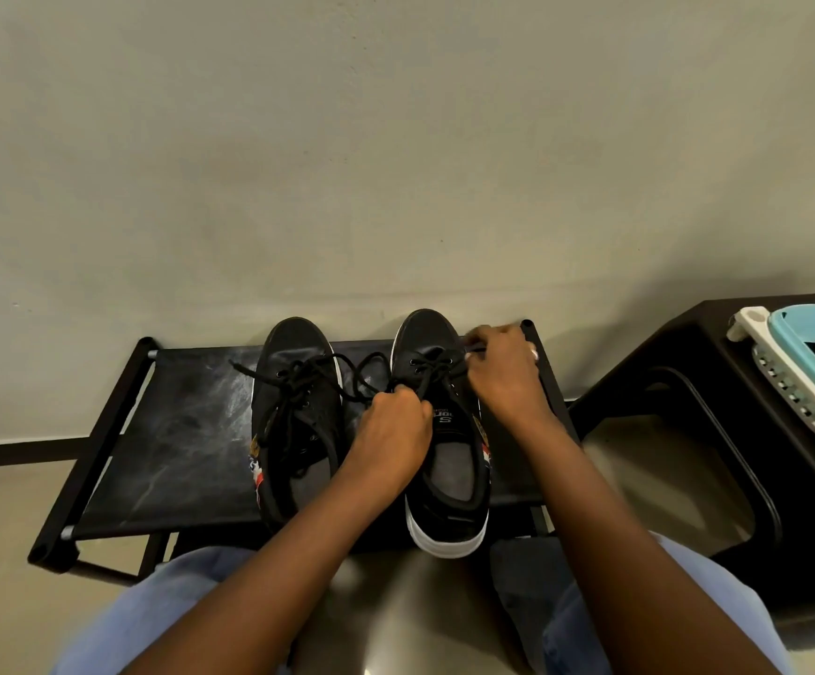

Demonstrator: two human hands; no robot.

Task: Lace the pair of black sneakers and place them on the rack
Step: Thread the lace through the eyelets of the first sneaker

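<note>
Two black sneakers stand side by side, toes toward the wall, on the black fabric top of a low rack point(171, 431). The left sneaker point(293, 382) has loose black laces spread across its upper. The right sneaker point(444, 460) has a white sole, and its heel hangs over the rack's near edge. My left hand point(391, 431) grips the black lace point(425, 377) over the right sneaker's tongue. My right hand point(503, 367) pinches the lace's other end at that sneaker's right side, near the toe.
A beige wall rises right behind the rack. To the right stands a black stool point(688, 411) carrying a light blue and white basket point(805, 377). My knees in light blue trousers point(162, 616) are at the bottom, close to the rack's front edge.
</note>
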